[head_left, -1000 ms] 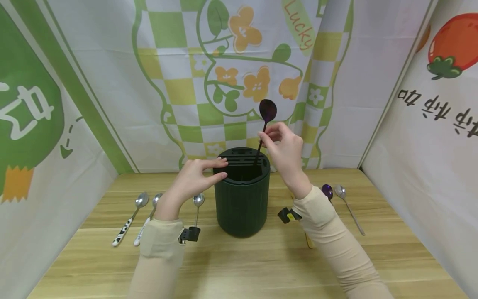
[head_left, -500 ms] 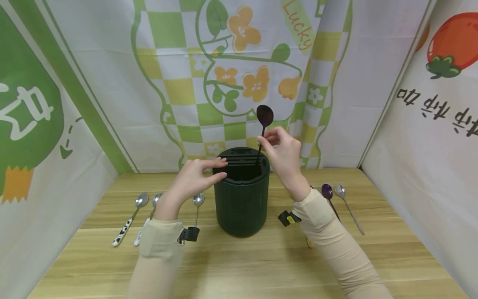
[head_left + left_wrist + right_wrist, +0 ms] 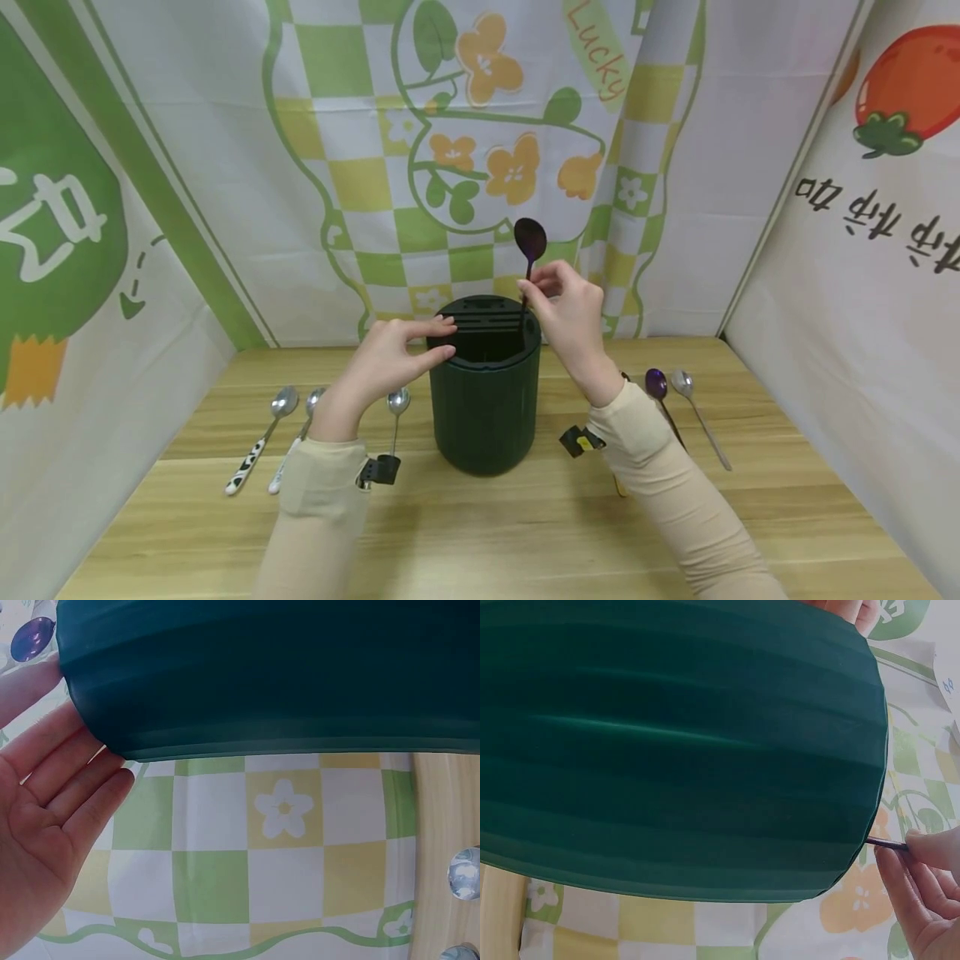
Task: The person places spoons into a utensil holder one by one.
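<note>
A dark green ribbed utensil holder (image 3: 484, 417) stands upright on the table, its slotted black lid (image 3: 483, 304) having a wide opening at the front. My left hand (image 3: 382, 362) rests on the left side of its rim with extended fingers; in the left wrist view those fingers (image 3: 79, 776) lie along the edge. With thumb and fingers, my right hand (image 3: 573, 321) pinches the handle of a dark purple spoon (image 3: 530, 239), bowl upward. The handle's lower end dips into the opening at the right side and is hidden there. The right wrist view shows the pinched handle (image 3: 887, 843) at the rim.
Left of the holder lie a cow-print-handled spoon (image 3: 260, 442), a white-handled spoon (image 3: 288, 462) and a silver spoon (image 3: 398, 402). On the right are a purple spoon (image 3: 657, 384), a silver spoon (image 3: 701, 421) and a yellow handle (image 3: 620, 486) partly under the sleeve. Printed curtains surround the table.
My right hand has moved slightly down, lowering the dark purple spoon further into the opening, and the spoon stands more upright. My left hand has stayed on the rim.
</note>
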A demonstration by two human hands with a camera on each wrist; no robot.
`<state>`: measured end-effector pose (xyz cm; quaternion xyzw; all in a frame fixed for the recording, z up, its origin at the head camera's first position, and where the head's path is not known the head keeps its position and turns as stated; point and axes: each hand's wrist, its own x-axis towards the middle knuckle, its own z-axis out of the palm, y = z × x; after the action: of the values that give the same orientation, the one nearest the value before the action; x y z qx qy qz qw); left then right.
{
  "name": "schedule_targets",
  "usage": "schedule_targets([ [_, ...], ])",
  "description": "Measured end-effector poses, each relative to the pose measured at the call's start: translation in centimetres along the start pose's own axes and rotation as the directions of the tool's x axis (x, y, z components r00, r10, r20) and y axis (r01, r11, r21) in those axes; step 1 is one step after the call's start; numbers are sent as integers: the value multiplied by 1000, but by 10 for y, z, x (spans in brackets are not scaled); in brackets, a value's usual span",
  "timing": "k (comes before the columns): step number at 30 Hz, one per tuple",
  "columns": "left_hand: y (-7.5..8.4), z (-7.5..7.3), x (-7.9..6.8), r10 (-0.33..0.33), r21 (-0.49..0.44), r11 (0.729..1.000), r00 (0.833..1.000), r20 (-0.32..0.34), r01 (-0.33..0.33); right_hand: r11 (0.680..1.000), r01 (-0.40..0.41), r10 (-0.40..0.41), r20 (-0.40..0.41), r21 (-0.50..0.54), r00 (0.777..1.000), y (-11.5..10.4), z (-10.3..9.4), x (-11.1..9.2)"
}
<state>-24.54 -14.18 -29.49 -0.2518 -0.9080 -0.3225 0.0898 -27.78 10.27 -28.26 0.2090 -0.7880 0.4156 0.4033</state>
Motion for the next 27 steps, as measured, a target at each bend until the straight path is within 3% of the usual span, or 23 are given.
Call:
schedule_targets([
  [27, -1, 1, 0, 3, -2, 1000, 1000, -7, -3, 995, -74, 83, 127, -74, 988, 1, -8, -2],
])
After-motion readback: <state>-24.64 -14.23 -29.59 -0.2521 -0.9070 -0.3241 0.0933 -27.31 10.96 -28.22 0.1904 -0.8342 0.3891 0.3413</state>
